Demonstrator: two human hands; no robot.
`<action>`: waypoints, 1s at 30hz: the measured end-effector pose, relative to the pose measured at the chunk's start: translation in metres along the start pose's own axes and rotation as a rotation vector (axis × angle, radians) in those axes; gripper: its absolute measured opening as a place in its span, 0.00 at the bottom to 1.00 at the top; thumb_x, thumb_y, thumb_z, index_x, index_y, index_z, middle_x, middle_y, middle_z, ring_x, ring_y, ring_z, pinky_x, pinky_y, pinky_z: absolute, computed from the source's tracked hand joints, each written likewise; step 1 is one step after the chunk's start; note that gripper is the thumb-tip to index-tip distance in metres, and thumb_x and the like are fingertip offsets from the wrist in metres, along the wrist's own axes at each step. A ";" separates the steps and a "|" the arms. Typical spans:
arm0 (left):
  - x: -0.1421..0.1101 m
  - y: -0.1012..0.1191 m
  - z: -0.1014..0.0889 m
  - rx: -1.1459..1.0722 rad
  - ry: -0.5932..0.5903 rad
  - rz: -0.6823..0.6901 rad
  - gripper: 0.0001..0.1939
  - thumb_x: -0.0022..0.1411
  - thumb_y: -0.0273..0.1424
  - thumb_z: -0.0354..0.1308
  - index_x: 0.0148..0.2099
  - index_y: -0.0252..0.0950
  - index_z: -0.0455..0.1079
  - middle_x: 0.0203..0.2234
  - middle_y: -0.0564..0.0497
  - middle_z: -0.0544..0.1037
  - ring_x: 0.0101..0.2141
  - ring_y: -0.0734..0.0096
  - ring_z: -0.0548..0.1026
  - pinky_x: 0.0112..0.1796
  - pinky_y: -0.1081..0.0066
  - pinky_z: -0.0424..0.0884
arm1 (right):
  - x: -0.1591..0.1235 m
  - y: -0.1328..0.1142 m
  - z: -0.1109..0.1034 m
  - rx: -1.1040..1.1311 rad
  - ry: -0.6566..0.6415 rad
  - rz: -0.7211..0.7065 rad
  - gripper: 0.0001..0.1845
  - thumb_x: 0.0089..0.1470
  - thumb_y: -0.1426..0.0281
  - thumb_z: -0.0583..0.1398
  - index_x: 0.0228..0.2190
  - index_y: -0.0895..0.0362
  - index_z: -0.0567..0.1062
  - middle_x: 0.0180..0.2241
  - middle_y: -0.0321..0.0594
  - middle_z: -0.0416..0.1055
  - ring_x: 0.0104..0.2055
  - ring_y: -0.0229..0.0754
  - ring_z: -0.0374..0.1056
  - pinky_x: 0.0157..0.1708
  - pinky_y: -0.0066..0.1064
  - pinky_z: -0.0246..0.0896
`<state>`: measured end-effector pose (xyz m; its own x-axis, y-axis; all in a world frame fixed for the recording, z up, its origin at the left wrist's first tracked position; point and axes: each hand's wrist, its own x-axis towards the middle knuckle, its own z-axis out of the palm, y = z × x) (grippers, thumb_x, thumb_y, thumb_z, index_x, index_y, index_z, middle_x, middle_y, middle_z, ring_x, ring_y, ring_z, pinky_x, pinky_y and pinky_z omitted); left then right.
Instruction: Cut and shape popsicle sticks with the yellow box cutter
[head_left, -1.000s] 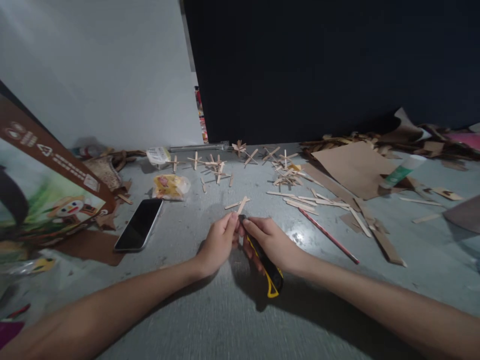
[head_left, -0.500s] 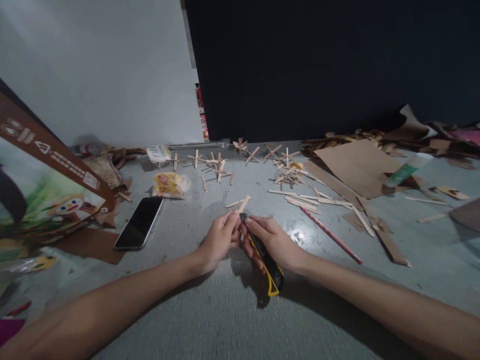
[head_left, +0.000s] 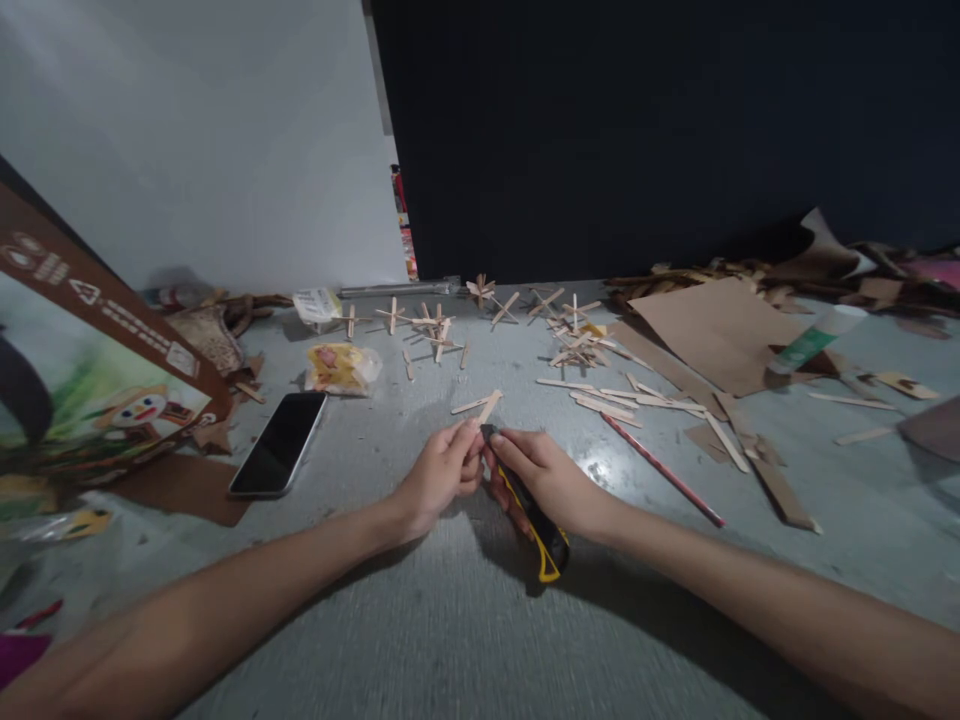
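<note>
My left hand point(head_left: 441, 477) pinches one end of a short wooden craft stick point(head_left: 489, 407), which points away from me over the grey floor. My right hand point(head_left: 546, 482) is wrapped round a black and yellow utility knife point(head_left: 534, 515), with the knife's front end against the stick close to my left fingertips. The two hands touch at the middle of the view. A second loose stick point(head_left: 469, 406) lies just beyond them.
A dark phone point(head_left: 279, 444) lies at the left beside a printed cardboard box point(head_left: 90, 380). Several crossed stick pieces point(head_left: 431, 327) and loose sticks point(head_left: 607, 400) lie farther off. A red pencil point(head_left: 660, 468), brown cardboard sheets point(head_left: 712, 335) and a green and white tube point(head_left: 814, 340) are at the right.
Both hands have stayed together on the stick and knife, edging slightly away from me. The view has shifted a little.
</note>
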<state>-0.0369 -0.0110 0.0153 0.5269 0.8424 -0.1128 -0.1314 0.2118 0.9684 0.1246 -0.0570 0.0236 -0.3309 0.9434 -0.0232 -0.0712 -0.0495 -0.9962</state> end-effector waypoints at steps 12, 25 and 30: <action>0.001 -0.002 -0.001 0.008 -0.015 0.005 0.29 0.67 0.58 0.62 0.30 0.41 0.58 0.17 0.65 0.50 0.18 0.82 0.42 0.19 0.75 0.41 | 0.000 -0.004 -0.001 -0.269 0.063 -0.054 0.24 0.74 0.53 0.52 0.28 0.52 0.66 0.16 0.31 0.68 0.10 0.35 0.62 0.11 0.25 0.56; -0.001 0.001 -0.001 0.013 -0.026 0.004 0.29 0.66 0.57 0.63 0.31 0.40 0.59 0.17 0.66 0.50 0.18 0.82 0.42 0.19 0.76 0.42 | -0.003 -0.010 -0.003 -0.470 0.068 -0.010 0.18 0.75 0.65 0.48 0.29 0.52 0.64 0.18 0.30 0.68 0.11 0.34 0.64 0.11 0.23 0.57; 0.000 0.002 -0.002 0.031 -0.052 -0.013 0.29 0.67 0.58 0.61 0.30 0.40 0.58 0.16 0.66 0.49 0.17 0.82 0.42 0.18 0.76 0.42 | -0.003 -0.016 -0.004 -0.561 0.058 0.010 0.17 0.74 0.69 0.48 0.29 0.52 0.63 0.18 0.30 0.67 0.12 0.33 0.63 0.14 0.23 0.57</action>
<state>-0.0393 -0.0096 0.0165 0.5713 0.8127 -0.1143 -0.0989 0.2064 0.9735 0.1302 -0.0582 0.0389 -0.2753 0.9611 -0.0218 0.4480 0.1082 -0.8875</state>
